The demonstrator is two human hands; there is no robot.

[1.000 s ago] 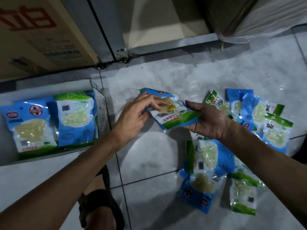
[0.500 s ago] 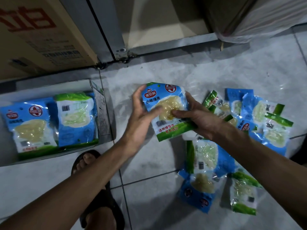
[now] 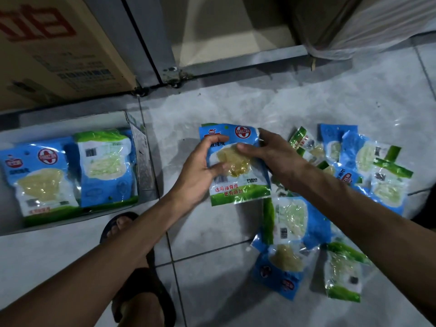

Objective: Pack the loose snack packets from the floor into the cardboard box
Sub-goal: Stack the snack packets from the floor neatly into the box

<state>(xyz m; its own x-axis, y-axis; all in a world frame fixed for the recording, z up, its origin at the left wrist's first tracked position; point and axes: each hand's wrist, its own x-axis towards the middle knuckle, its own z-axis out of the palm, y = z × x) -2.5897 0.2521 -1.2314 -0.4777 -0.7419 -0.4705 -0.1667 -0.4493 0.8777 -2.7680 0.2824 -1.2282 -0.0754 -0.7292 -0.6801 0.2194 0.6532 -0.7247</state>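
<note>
Snack packets lie in two places before us: a loose heap (image 3: 339,199) on the tiled floor (image 3: 236,109) at our right, and two already laid flat in the open cardboard box (image 3: 139,147) at our left. One more packet (image 3: 238,182) we hold up between both hands, over the bare tiles that separate box from heap.

That middle strip of floor is open. The box's right wall stands at its left edge, the heap at its right, and a metal door sill (image 3: 236,62) at its far edge. A closed brown carton (image 3: 59,48) stands behind the box. Our sandalled foot (image 3: 122,225) rests on the tiles just beside the box's near right corner.

Our left hand (image 3: 200,171) grips the held packet on its left side, fingers curled over the top part and the thumb pressed on the clear window. Our right hand (image 3: 276,154) grips the right side, thumb lying across the window and fingers behind the upper right edge. Both hands are partly closed around it, not clenched.

The held packet stands with its long axis running away from us, blue logo end far, green band near, printed face toward us. In the box, the left packet (image 3: 40,182) shows its front and the right one (image 3: 106,166) its barcode side; both have their long axes the same way, green ends opposite.
</note>
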